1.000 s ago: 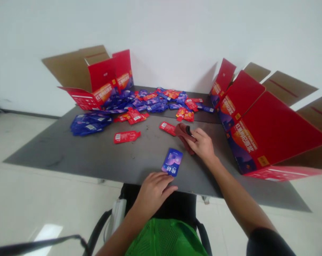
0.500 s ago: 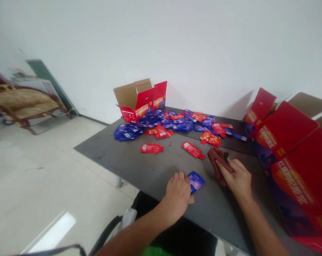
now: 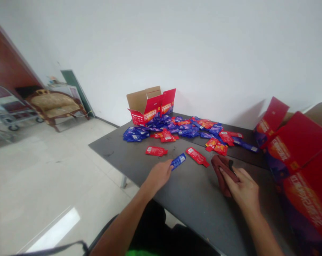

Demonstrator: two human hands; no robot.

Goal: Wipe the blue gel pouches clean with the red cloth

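Observation:
My left hand [image 3: 160,173] is closed on one end of a blue sachet [image 3: 178,161], whose printed face shows above the dark table [image 3: 187,195]. In my right hand [image 3: 246,188] is a folded brownish-red cloth [image 3: 222,174], gripped between thumb and fingers, with a small black piece at its top. Two red sachets lie flat nearby: one red sachet [image 3: 156,151] beyond my left hand, another red sachet [image 3: 197,156] between the two hands. Behind them spreads a heap of blue and red sachets [image 3: 187,129].
An open red carton [image 3: 150,110] stands at the table's back left. Larger red cartons [image 3: 296,156] line the right side, close to my right arm. The white wall [image 3: 203,53] runs behind the table. A sofa [image 3: 56,105] and a trolley [image 3: 14,110] are far left.
My left hand has moved forward and left with the blue sachet, which now shows a different, text-covered face. My right hand still holds the cloth. The view has shifted slightly left.

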